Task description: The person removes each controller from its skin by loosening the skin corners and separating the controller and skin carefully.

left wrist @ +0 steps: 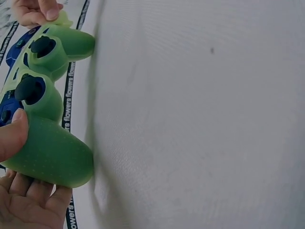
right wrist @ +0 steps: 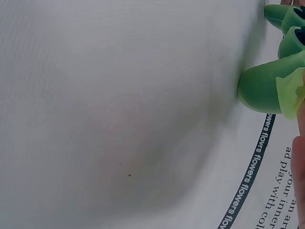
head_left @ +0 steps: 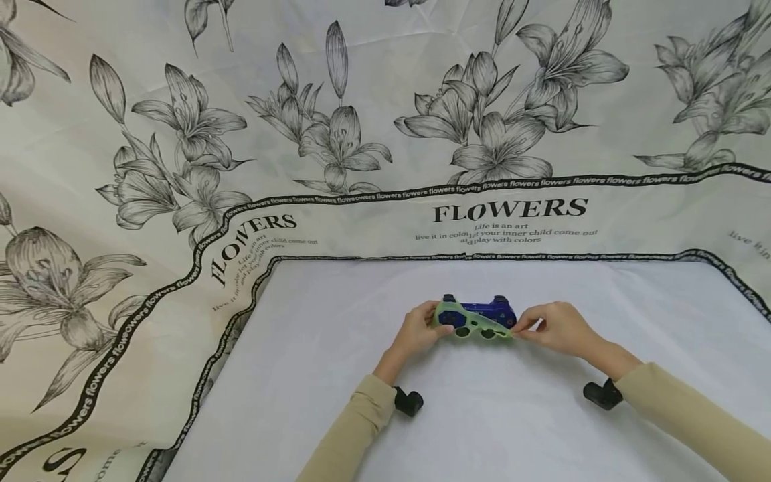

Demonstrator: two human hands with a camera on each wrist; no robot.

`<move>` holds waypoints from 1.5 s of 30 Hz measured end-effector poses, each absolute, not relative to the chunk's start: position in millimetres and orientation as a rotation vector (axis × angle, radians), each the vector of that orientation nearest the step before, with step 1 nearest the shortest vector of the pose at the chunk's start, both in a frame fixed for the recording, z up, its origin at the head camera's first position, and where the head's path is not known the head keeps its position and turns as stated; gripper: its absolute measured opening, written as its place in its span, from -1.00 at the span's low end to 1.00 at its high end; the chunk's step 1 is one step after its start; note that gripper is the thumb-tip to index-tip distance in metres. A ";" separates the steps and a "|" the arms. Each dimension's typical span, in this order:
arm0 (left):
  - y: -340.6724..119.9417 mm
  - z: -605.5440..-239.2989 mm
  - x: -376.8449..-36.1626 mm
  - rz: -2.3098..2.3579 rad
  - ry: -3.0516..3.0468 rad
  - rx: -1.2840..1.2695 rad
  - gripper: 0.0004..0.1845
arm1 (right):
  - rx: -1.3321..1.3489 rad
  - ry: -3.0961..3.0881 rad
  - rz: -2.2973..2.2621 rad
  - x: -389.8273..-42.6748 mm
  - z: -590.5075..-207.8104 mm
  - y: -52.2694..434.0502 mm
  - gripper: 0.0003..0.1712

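A blue game controller (head_left: 489, 310) is partly inside a green, stretchy silicone cover (left wrist: 52, 148). Its left grip and both thumbsticks sit in the cover, while blue shell shows bare along the upper right. My left hand (head_left: 417, 329) holds the left grip, thumb on the face and fingers underneath. At the other end, my right hand (head_left: 557, 327) pinches the cover's edge between thumb and fingertips. In the right wrist view, a lighter green flap of the cover (right wrist: 287, 90) folds over by the right fingers, which are largely cut off by the frame.
Under the controller lies a white tabletop cloth (head_left: 337, 348) bordered by a black band of lettering. A curtain with printed lilies (head_left: 494, 140) rises behind and to the left. Black wrist mounts (head_left: 411, 402) stick out at both cuffs.
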State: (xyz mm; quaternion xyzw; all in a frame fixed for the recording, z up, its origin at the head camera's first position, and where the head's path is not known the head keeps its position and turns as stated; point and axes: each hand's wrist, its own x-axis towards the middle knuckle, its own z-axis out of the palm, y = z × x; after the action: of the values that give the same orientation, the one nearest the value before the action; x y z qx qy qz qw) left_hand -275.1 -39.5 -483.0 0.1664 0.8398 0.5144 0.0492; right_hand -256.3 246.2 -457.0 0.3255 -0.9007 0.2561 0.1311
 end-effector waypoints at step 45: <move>-39.5 -483.8 -274.5 1.583 2.571 0.482 -0.44 | 0.618 -2.754 0.741 -241.5 -437.9 224.4 -0.85</move>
State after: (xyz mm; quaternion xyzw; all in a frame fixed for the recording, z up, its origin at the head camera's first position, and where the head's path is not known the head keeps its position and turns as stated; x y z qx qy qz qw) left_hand -274.5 -39.5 -483.8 0.1574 0.8402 0.5173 0.0421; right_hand -241.5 224.4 -437.9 0.2104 -0.9379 0.2523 0.1117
